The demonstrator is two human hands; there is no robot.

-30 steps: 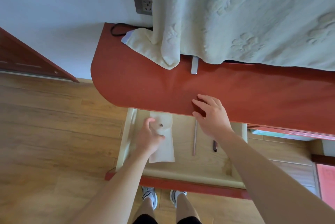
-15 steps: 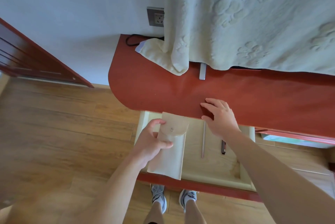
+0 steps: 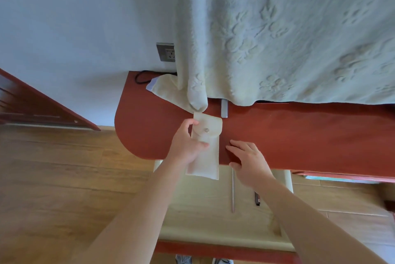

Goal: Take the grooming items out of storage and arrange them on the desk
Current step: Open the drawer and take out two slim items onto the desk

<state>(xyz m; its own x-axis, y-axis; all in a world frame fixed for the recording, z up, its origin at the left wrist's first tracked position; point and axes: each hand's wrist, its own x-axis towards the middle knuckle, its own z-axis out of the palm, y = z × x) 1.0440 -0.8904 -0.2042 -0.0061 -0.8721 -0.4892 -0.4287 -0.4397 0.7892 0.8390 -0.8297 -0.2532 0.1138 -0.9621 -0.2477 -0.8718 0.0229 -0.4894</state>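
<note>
Sitting in L grip (image 3: 184,146): pouch (image 3: 210,162)

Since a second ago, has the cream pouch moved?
Yes. The cream pouch went from inside the drawer up over the front edge of the desk, away from the person, gripped by the left hand.

home room | red desk (image 3: 299,135) | curtain (image 3: 277,39) | wall socket (image 3: 167,52) | wood floor (image 3: 53,178)

I'm seeing the cream pouch (image 3: 211,156), flap snapped closed, being held lengthwise across the desk (image 3: 299,135) edge; a thin metal stick (image 3: 233,191) and a dark tool (image 3: 257,199) are lying in the open drawer (image 3: 203,216).
</note>
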